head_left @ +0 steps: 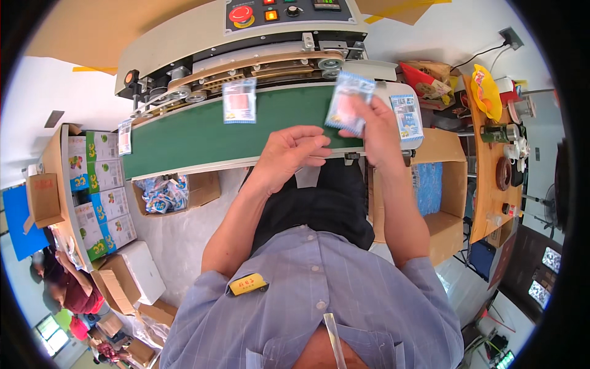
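Note:
A small clear sachet with blue-and-white edges and a pink middle (346,106) is held up in my right hand (376,126), pinched between thumb and fingers over the right part of the green conveyor belt (184,140). Close by on the left, my left hand (292,154) hovers over the belt's near edge, fingers loosely bent and apart, with nothing in them. Another such sachet (239,101) stands against the sealing machine's rail mid-belt. At the belt's left end is one more sachet (125,137). A blue-and-white sachet (406,117) lies on the white plate at the right.
Behind the belt runs the band sealing machine (203,52) with its rollers and a red stop button (241,15). Below the belt sit a carton of sachets (203,189) and another carton (452,215) with blue packs. Stacked boxes (104,184) stand left; a cluttered wooden table (482,178) stands right.

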Motion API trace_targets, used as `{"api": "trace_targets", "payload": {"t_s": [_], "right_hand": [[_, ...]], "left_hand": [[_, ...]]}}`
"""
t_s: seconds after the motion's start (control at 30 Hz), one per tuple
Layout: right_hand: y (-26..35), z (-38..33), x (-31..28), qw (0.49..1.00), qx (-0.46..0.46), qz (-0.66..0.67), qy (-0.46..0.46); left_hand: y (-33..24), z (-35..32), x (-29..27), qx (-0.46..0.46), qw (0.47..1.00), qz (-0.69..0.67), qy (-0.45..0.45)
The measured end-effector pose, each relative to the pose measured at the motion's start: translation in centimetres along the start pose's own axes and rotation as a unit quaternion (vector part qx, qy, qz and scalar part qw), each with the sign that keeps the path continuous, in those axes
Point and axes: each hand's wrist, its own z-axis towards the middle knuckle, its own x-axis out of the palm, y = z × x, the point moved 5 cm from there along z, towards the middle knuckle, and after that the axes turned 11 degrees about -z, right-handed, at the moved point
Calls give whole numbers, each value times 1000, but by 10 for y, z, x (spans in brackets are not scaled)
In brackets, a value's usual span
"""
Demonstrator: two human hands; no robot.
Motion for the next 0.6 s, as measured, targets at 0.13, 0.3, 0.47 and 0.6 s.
{"api": "trace_targets", "payload": {"t_s": [0.13, 0.3, 0.47, 0.6], "right_hand": [[7, 24, -21, 998, 15, -53, -24], [3, 42, -5, 997, 31, -67, 22], [-4, 44, 15, 995, 26, -58, 71], [2, 19, -7, 998, -28, -56, -9]], "left_hand": [[9, -11, 0, -10, 1000, -14, 11], [25, -19, 4, -25, 999, -5, 38], [41, -26, 5, -48, 998, -5, 48], [63, -26, 11, -96, 994, 19, 55]]}}
